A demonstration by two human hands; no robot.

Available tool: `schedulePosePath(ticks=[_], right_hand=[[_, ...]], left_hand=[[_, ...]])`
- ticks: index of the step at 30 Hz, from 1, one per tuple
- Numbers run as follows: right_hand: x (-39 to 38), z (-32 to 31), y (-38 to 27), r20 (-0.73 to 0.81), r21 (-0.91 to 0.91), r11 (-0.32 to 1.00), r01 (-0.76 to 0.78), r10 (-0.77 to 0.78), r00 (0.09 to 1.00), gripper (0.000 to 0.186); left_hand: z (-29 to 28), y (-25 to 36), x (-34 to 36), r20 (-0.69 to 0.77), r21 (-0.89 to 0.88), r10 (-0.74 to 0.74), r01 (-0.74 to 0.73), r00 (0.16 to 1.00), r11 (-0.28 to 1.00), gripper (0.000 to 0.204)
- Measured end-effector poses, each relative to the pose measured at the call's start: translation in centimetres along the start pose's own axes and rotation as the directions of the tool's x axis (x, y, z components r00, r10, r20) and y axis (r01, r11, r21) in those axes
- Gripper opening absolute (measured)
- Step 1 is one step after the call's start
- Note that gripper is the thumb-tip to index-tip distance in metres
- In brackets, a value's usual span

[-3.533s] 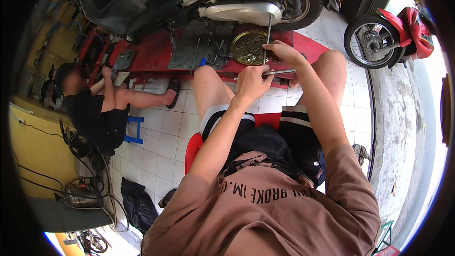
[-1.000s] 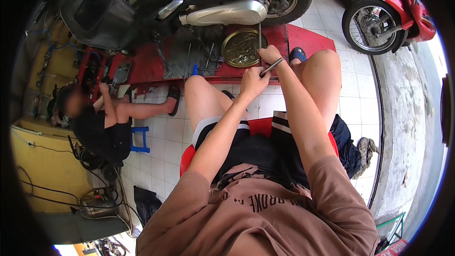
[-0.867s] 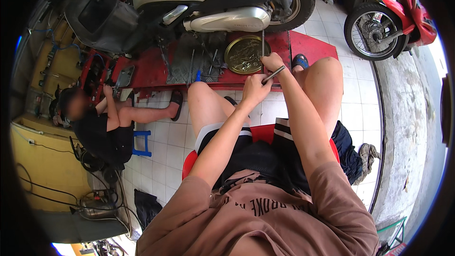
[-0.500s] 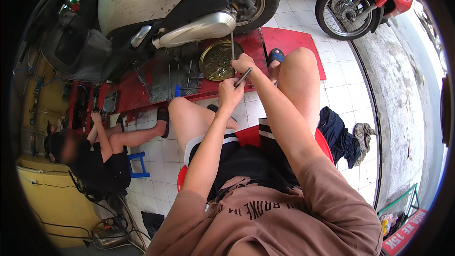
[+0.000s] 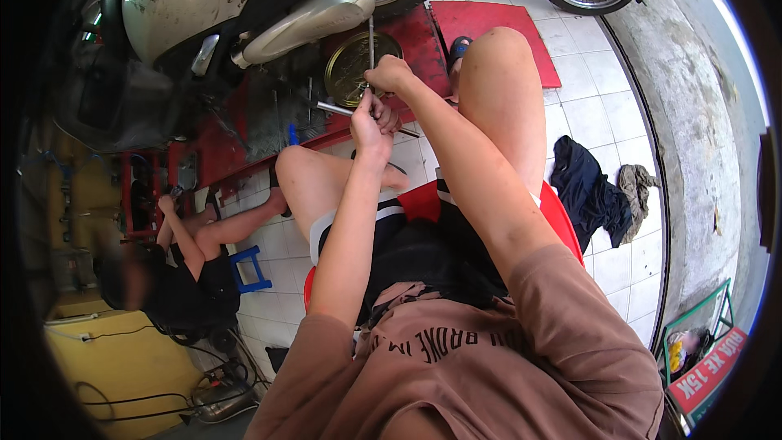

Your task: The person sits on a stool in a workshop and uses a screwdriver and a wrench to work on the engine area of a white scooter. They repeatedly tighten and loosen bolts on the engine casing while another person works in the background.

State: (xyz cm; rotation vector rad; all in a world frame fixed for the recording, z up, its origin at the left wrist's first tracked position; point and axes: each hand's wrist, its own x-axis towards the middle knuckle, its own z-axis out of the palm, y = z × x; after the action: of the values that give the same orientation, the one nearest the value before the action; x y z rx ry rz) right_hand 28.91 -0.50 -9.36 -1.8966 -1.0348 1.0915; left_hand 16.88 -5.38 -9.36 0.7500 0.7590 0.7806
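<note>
A long T-handle socket wrench [image 5: 371, 42] runs from the rear end of the scooter's silver side cover [image 5: 314, 23] back toward me. My right hand [image 5: 388, 73] is closed round its shaft. Just below, my left hand [image 5: 373, 121] has its fingers wrapped about the crossbar, whose bright end sticks out to the left. Whether the far tip sits on a bolt is too small to tell. Beneath the shaft lies a round gold tin [image 5: 328, 80] with small metal parts in it, partly hidden by my hands.
The scooter [image 5: 183, 8] stands over a red work platform [image 5: 505, 37], with tools and a blue piece [image 5: 293, 134] left of the tin. Another person [image 5: 187, 261] sits at the left beside a blue stool [image 5: 251, 269]. Dark cloth [image 5: 586, 191] lies on the tiles at right.
The wrench's crossbar has swung round, its bright end now pointing left instead of up to the right. My left hand has turned with it. The whole view has shifted a little.
</note>
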Motion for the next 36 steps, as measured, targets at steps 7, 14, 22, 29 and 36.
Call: schedulePosePath(ticks=[7,14,22,29,36], right_hand=[[-1.0,-0.6,-0.6,0.048,0.025,0.992,-0.12,0.119,0.992,0.032],[-1.5,-0.7,-0.2,-0.081,-0.017,0.982,-0.188,0.186,0.979,0.035],[-1.8,-0.6,-0.1,-0.166,-0.03,0.982,-0.186,0.179,0.97,0.039],[-1.4,0.2,0.1,-0.105,-0.147,0.987,-0.062,0.047,0.993,0.037],[0.7,1.0,1.6,-0.074,-0.248,0.967,0.053,-0.074,0.995,0.044]], left_hand=[[0.2,-0.4,-0.1,-0.035,-0.464,-0.116,0.086,0.993,0.882,0.033],[-1.0,-0.5,-2.6,-0.086,-0.037,-0.151,0.148,0.985,0.988,0.026],[-2.4,0.2,-3.6,0.054,0.09,-0.289,0.284,0.956,0.955,0.05],[-3.8,0.3,-3.8,-0.024,-0.108,-0.355,0.351,0.934,0.93,0.049],[-3.7,0.1,-3.6,-0.067,-0.123,-0.362,0.352,0.93,0.928,0.046]])
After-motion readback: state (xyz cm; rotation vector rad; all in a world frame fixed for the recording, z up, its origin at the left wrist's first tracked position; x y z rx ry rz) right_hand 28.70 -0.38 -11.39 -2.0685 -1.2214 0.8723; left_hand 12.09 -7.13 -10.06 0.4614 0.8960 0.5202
